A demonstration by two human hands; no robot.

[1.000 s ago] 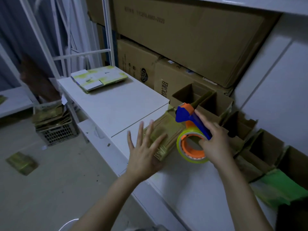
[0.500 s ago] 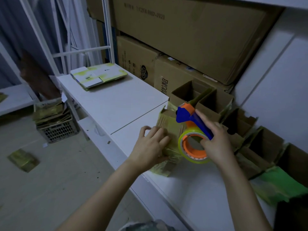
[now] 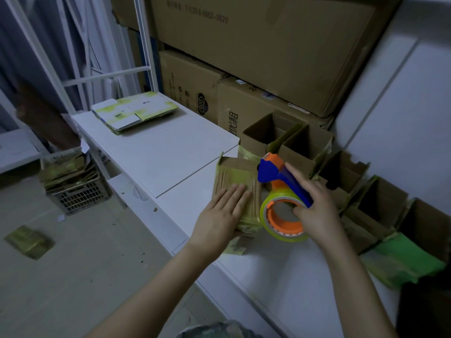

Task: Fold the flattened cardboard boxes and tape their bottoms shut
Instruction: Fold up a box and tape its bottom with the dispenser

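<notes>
A small folded cardboard box (image 3: 235, 178) stands upside down on the white table (image 3: 158, 154), its bottom covered in yellowish tape. My left hand (image 3: 220, 218) lies flat on that taped bottom with straight fingers. My right hand (image 3: 314, 212) grips a tape dispenser (image 3: 280, 198) with a blue handle, orange core and yellow-green roll. The dispenser rests against the box's right side.
A row of folded open boxes (image 3: 288, 140) lines the wall to the right, ending at a green sheet (image 3: 400, 259). A stack of flattened boxes (image 3: 134, 111) lies at the table's far end. Large cartons (image 3: 244, 52) are piled behind. A crate (image 3: 78, 196) and a loose box (image 3: 26, 241) sit on the floor.
My left hand went from hovering spread, to curled on the box, to lying flat on its taped bottom. The box has been turned and pulled nearer. The dispenser stayed beside it.
</notes>
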